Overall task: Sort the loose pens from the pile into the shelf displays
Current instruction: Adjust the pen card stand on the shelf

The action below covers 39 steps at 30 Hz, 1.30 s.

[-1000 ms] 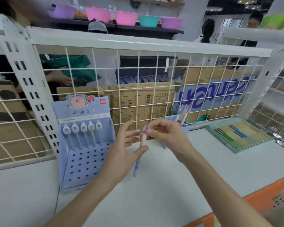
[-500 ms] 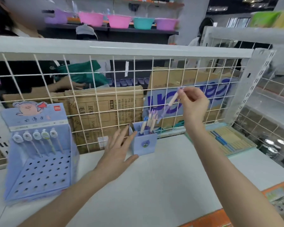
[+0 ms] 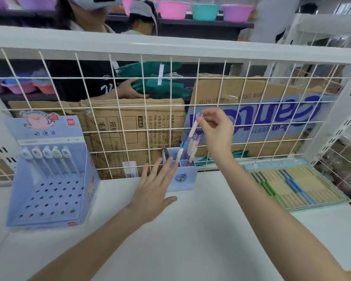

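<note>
A small blue pen holder stands on the white shelf against the wire grid, with several pastel pens sticking up from it. My right hand pinches the top of a cream and blue pen held upright just above the holder. My left hand rests flat, fingers spread, beside the holder's left side, its fingertips touching the holder. At the left stands a blue perforated pen display with a pig picture and several capped pens in its top row.
A flat clear box of green, blue and tan pens lies at the right. A white wire grid closes the back of the shelf. Beyond it are cardboard boxes and a person holding green fabric.
A second ago both hands held the pen in front of the blue display. The right hand carried it over the holder and has since lowered it; the left hand reached the holder's side.
</note>
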Each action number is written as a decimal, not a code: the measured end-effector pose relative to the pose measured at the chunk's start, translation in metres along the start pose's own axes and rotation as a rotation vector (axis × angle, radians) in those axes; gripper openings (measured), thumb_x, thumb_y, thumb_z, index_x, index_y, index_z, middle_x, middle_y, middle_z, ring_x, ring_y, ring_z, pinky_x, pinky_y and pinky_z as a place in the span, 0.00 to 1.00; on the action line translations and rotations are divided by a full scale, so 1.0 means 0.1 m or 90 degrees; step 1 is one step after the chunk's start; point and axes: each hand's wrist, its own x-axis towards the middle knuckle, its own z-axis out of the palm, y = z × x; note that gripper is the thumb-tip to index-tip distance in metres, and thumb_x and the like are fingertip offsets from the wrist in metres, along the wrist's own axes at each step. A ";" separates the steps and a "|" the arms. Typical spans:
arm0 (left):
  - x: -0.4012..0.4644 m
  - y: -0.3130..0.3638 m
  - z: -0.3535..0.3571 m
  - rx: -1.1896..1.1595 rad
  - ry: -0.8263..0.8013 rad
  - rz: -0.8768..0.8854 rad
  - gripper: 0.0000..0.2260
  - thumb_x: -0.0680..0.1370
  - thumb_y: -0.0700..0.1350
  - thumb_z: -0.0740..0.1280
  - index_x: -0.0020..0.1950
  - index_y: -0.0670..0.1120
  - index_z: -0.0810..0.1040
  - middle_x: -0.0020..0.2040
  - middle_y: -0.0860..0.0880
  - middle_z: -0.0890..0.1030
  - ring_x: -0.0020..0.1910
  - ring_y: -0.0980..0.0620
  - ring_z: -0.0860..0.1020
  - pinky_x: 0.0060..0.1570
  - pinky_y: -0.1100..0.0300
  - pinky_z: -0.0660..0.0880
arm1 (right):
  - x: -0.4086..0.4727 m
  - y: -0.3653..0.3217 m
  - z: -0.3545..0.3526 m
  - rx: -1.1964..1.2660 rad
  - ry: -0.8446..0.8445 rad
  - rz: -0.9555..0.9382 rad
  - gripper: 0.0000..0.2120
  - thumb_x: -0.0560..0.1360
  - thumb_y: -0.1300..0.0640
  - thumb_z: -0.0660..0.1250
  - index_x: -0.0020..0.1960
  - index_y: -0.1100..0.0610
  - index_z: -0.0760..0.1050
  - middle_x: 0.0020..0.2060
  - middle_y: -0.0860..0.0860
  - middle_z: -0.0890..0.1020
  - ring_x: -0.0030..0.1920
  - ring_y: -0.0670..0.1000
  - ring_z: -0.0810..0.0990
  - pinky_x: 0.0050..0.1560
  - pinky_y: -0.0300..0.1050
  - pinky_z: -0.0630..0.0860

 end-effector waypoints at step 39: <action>-1.98 -1.41 -0.95 -0.114 0.089 -0.309 0.20 0.76 0.53 0.54 0.60 0.47 0.78 0.56 0.49 0.81 0.54 0.50 0.79 0.60 0.42 0.69 | -1.99 -0.86 1.27 -0.299 -0.406 -0.230 0.20 0.77 0.61 0.64 0.67 0.53 0.70 0.67 0.51 0.72 0.68 0.53 0.68 0.68 0.48 0.63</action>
